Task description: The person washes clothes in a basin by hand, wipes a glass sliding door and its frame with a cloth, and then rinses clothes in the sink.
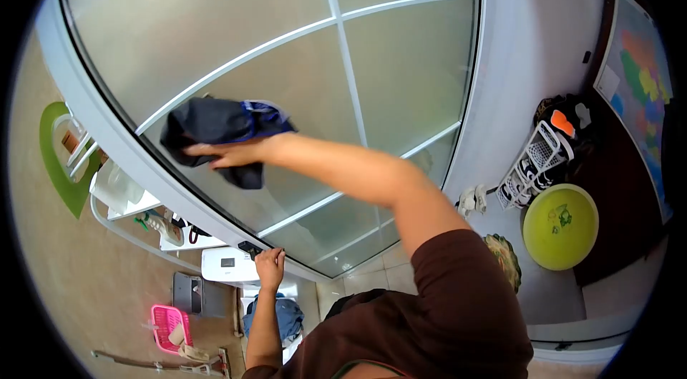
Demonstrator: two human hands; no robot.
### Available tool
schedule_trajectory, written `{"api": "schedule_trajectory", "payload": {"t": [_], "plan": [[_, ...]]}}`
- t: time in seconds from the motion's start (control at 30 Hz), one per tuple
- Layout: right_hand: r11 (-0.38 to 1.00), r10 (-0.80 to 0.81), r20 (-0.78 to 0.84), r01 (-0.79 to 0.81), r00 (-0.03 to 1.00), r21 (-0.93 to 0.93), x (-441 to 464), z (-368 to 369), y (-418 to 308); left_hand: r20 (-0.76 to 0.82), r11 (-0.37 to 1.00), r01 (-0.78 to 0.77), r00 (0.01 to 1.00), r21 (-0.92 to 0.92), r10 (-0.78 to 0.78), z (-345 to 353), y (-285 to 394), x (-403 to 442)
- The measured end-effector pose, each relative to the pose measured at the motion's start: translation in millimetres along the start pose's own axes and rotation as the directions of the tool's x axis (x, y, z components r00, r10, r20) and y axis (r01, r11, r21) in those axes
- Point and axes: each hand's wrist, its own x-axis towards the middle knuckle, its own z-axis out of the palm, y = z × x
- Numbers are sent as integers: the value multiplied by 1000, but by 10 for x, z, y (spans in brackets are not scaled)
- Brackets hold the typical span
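A large glass door [286, 100] with a white frame and white crossbars fills the upper middle of the view, its panes cloudy. At the far right, a colourful map [639, 85] hangs on a dark surface. Below it, a yellow-green basin [560, 226] stands tilted with its inside showing, just beside a white rack [542, 152] that holds shoes. The dark cloth [215, 121], blue along one part, lies bunched against the glass, near the door's left edge and well above its lower corner. Beyond that edge is a white appliance [229, 264] with a small dark panel, and past it a grey bin [187, 293]. Bundled blue fabric [275, 319] lies below the appliance, and a pink basket [170, 329] sits just beside the bin. The right hand [232, 153] reaches across to the cloth, the arm nearly straight; its fingers are apart and laid against the cloth, part of which lies above the hand, and the thumb cannot be made out. The left hand [270, 268] is at the lower part of the door's left edge, just beside the black handle [249, 248], fingers curled at the frame; whether they are closed on the frame or only resting there cannot be told.
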Motion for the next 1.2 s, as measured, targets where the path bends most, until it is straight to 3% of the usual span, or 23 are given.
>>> {"api": "schedule_trajectory", "payload": {"t": [0.03,0.1,0.13,0.17,0.2,0.23,0.27,0.3,0.33,0.47,0.53,0.57,0.6,0.67,0.73,0.83,0.87,0.93,0.97,1.03,1.13,1.17,1.2], "plan": [[998,50,110,-52,993,16,-174,-187,162,0,1000,1,1000,0,-1,6,-12,-7],[972,196,70,-203,978,116,-514,-843,508,-8,1000,-2,1000,13,2,-5,-8,-26],[884,456,53,-459,888,83,-822,-1107,614,-20,1000,3,1000,16,-3,10,16,-26],[884,450,-107,-459,886,-83,-1181,-1241,993,3,999,31,1000,29,-31,-3,49,-23],[856,465,-389,-516,795,-31,-1551,-1451,1155,-11,999,32,999,31,-32,-15,84,-18],[803,390,-566,-569,726,-176,-1883,-1728,1331,-1,999,38,999,21,-38,-16,86,-10],[726,327,-618,-609,715,-321,-2141,-2083,1405,12,999,42,999,12,-42,-9,74,-9],[603,390,-662,-721,640,-342,-2404,-2274,1434,25,999,48,999,22,-48,10,54,-19],[459,331,-738,-784,588,-419,-2822,-2303,1661,15,998,47,999,28,-48,7,63,-34],[139,369,-914,-983,166,-123,-3391,-2167,2009,10,998,42,999,42,-43,13,113,-64],[-86,432,-899,-996,-70,36,-2926,-1893,1662,6,995,49,999,85,-49,17,160,-93],[-114,426,-904,-993,-23,-28,-2797,-1592,1534,45,993,82,995,90,-86,-6,197,-98],[-14,454,-887,-995,81,-98,-2593,-1212,1312,63,992,86,994,93,-92,-19,214,-98],[250,539,-797,-955,273,-158,-1951,-615,606,77,993,95,992,74,-101,-38,237,-99],[537,511,-718,-828,472,-162,-1504,-71,-44,55,996,61,996,69,-65,-11,183,-104],[717,532,-380,-641,757,-274,-1431,733,-617,64,996,75,995,40,-77,2,176,-114],[781,600,-189,-620,777,-71,-1460,820,-788,87,996,85,992,41,-88,-2,166,-116],[979,138,-207,-165,969,-118,-1797,1190,-680,78,997,71,994,10,-71,-46,222,-110],[963,197,-175,-157,965,219,-1949,922,-680,106,995,99,989,6,-99,-63,235,-116],[660,260,40,-208,965,722,-2169,643,-320,118,996,87,989,34,-90,-73,235,-126],[-7,352,473,-503,808,864,-2886,-32,99,132,995,99,986,26,-101,-95,269,-121],[316,473,479,-651,739,691,-3184,-294,142,121,995,96,988,20,-98,-96,291,-128],[590,588,476,-749,654,301,-3480,-559,184,108,996,93,990,14,-94,-94,307,-132]]}}
